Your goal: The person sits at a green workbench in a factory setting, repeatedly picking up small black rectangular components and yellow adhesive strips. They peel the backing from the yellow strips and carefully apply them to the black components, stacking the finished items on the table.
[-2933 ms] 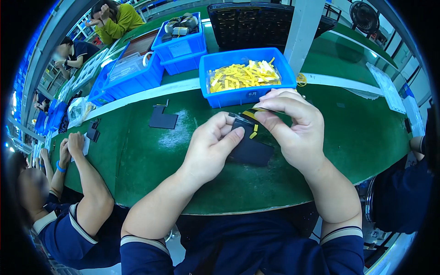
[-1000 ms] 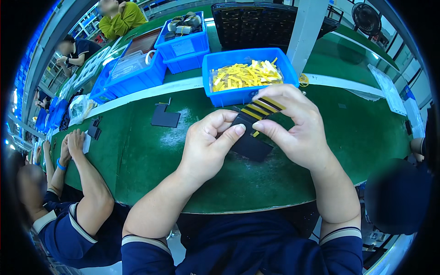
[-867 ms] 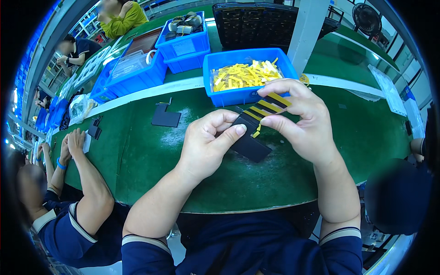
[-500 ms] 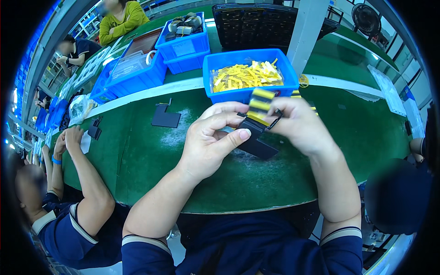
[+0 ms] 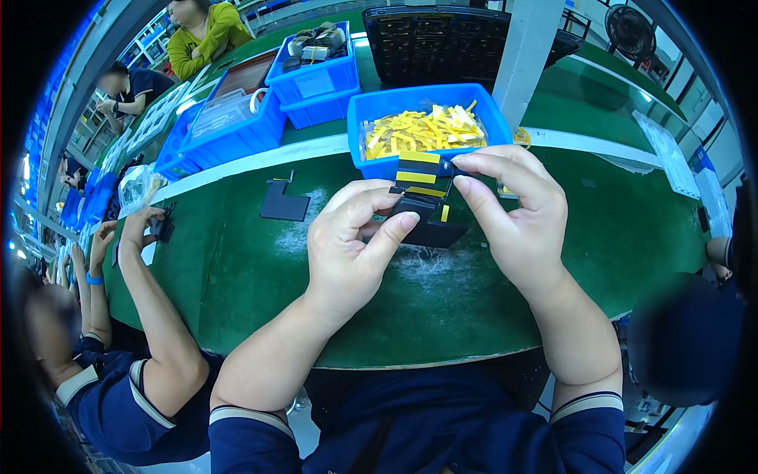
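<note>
A black plastic part (image 5: 422, 201) with yellow strips across its upper face is held upright between both my hands over the green table (image 5: 237, 276). My left hand (image 5: 351, 245) grips its lower left side, thumb pressed on the front. My right hand (image 5: 513, 213) pinches its top right edge with the fingertips. Just behind it stands a blue bin (image 5: 426, 130) filled with loose yellow strips.
Another black part (image 5: 284, 205) lies on the table to the left. More blue bins (image 5: 316, 75) and a black tray (image 5: 450, 43) stand at the back beside a white post (image 5: 525, 59). A co-worker's arms (image 5: 146, 268) work at the left; other people sit farther back.
The black part has been lifted off the table and turned upright, its yellow-striped face now toward me. My right hand has shifted to its top right edge.
</note>
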Demonstrator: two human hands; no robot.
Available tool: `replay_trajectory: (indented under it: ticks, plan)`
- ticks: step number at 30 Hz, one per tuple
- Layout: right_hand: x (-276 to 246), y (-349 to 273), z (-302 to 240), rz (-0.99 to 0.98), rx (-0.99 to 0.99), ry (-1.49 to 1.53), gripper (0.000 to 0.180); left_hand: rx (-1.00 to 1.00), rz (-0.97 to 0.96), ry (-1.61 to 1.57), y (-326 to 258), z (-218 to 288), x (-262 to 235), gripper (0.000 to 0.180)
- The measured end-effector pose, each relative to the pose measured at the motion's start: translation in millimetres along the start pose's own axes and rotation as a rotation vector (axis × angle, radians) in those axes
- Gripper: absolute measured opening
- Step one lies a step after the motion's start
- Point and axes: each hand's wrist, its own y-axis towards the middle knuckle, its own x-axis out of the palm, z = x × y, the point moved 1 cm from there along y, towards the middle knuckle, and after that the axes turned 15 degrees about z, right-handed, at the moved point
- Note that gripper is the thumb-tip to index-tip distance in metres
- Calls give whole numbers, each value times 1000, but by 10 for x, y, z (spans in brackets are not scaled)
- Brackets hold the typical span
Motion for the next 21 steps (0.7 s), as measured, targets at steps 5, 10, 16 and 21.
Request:
replay_trajectory:
  ticks: [5, 10, 16, 21]
  plan:
    - [0, 5, 31, -55, 251, 149, 13, 21, 2, 105, 3, 5, -17, 16]
    - [4, -16, 58, -93, 364, 188, 10, -65, 17, 60, 13, -28, -9, 15]
    - [9, -27, 52, -100, 329, 156, 10, -116, 16, 10, 17, -36, 6, 15]
    - [14, -42, 38, -139, 353, 136, 10, -122, 19, 9, 8, -34, 6, 14]
